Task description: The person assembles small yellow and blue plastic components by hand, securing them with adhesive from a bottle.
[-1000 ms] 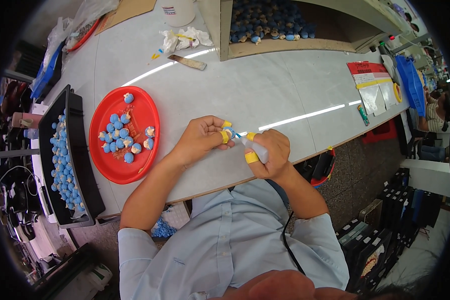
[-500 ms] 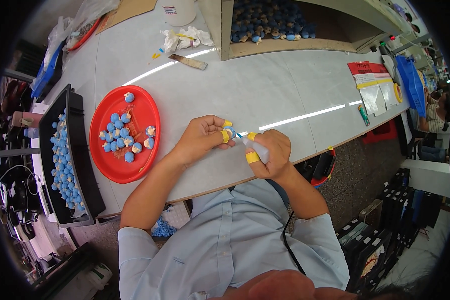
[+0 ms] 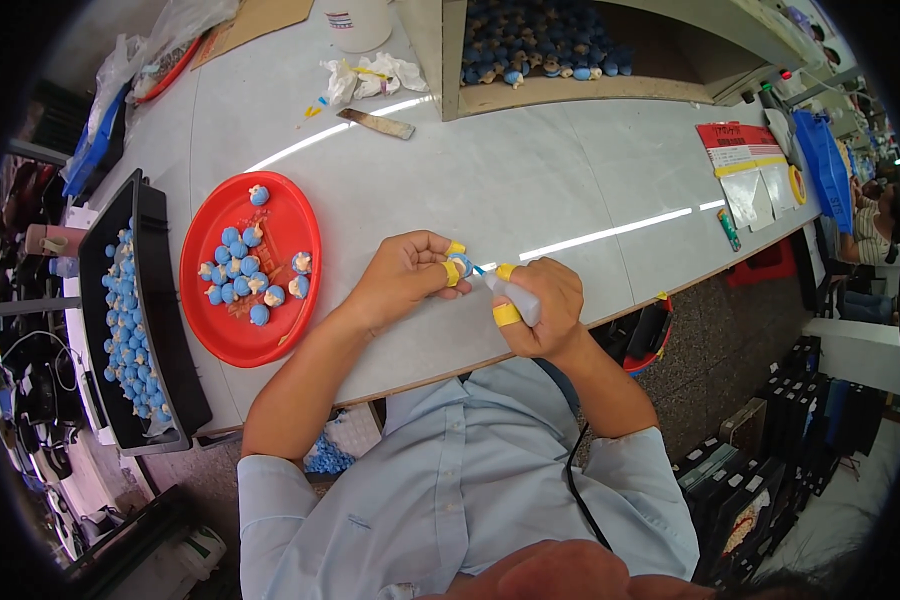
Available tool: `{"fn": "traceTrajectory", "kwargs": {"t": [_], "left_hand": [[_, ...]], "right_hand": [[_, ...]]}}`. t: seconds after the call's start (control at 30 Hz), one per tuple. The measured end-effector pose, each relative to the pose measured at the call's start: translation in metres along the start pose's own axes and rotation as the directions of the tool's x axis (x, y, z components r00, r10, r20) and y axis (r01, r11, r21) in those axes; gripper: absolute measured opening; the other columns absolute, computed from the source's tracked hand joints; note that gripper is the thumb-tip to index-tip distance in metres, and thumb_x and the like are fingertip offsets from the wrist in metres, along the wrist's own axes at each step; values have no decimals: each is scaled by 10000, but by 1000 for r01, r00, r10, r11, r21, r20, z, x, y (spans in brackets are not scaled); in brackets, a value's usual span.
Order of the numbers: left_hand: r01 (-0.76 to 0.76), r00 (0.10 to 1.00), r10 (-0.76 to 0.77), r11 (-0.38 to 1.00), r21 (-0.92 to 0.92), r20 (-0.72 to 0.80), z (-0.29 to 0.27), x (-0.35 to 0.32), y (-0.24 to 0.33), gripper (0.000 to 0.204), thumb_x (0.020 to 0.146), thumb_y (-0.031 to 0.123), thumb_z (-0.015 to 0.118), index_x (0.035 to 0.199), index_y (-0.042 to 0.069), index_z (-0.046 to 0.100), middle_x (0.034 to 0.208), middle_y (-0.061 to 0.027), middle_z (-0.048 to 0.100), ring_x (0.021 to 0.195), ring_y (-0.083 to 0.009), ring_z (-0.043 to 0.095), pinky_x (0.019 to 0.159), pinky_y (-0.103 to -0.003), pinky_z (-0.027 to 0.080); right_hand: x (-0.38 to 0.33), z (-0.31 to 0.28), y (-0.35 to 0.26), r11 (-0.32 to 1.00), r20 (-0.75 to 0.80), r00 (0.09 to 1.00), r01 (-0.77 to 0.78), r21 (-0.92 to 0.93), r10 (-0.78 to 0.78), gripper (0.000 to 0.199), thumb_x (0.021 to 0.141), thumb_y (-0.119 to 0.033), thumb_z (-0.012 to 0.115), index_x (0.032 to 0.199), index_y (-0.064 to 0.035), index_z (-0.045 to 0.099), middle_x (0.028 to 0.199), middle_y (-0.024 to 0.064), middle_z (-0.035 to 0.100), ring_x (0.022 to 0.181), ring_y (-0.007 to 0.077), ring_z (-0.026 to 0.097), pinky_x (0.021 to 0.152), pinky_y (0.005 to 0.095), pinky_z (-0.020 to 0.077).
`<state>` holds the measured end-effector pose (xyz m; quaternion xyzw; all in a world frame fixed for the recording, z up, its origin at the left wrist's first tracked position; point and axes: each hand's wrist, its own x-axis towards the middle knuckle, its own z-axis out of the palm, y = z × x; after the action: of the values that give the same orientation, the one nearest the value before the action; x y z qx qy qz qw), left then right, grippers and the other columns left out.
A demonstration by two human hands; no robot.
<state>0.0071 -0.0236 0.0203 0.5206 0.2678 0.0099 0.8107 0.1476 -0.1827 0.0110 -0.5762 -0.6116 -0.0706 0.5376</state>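
Note:
Over the near edge of the grey table [image 3: 390, 200], my left hand [image 3: 403, 275] pinches a small blue and pale figure piece [image 3: 461, 264] between thumb and fingertips. Wrapped in my right hand [image 3: 553, 305] is a translucent squeeze bottle [image 3: 519, 297] with a thin blue tip. The tip points at the piece and is very near it; whether they touch I cannot tell. Yellow bands cover fingertips on both hands. Left of my left hand, a round red tray [image 3: 202, 335] holds several similar blue pieces [image 3: 240, 265] with cream parts.
A black bin [image 3: 175, 330] of blue pieces stands far left. At the back, a shelf box [image 3: 570, 98] holds many more, beside crumpled tissue [image 3: 395, 75], a flat blade-like tool [image 3: 377, 124] and a white tub [image 3: 358, 25]. A red-topped packet [image 3: 738, 150] and green tube [image 3: 728, 229] lie right.

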Motion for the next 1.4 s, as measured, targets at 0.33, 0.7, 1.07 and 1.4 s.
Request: {"fn": "traceTrajectory", "kwargs": {"t": [0.33,0.7,1.07,1.4], "left_hand": [[5,1000,-4,1000,9,-14,1,0,2,249,884,84,631,1094,-41,587,966,-112,671,831,-164,685,703,-233,543],[29,999,-31,996,-81,-18,-4,-2,7,234,884,87,621,1093,-9,581,1023,-135,665,877,-178,682,742,-241,555],[70,997,-77,980,-188,-32,0,2,13,217,881,83,629,1077,14,568,1037,-117,651,953,-218,675,799,-254,562],[41,998,-54,963,-266,-42,-6,2,6,290,866,9,556,1145,-18,485,1100,-166,627,993,-259,659,853,-294,554]], "right_hand": [[-6,-7,5,994,-41,997,-63,87,67,232,729,-38,688,925,24,582,669,109,577,485,200,501,473,294,404],[-3,-56,28,749,-97,756,-607,267,648,334,858,39,587,1175,38,485,1060,128,638,922,129,613,859,248,459],[-31,-193,138,578,-481,611,-781,-237,629,280,837,-95,675,1062,17,553,1010,58,570,869,135,515,761,270,448],[0,-132,89,737,-576,803,-479,-476,150,279,847,-39,637,1108,23,560,872,46,528,771,132,491,691,261,426]]}}
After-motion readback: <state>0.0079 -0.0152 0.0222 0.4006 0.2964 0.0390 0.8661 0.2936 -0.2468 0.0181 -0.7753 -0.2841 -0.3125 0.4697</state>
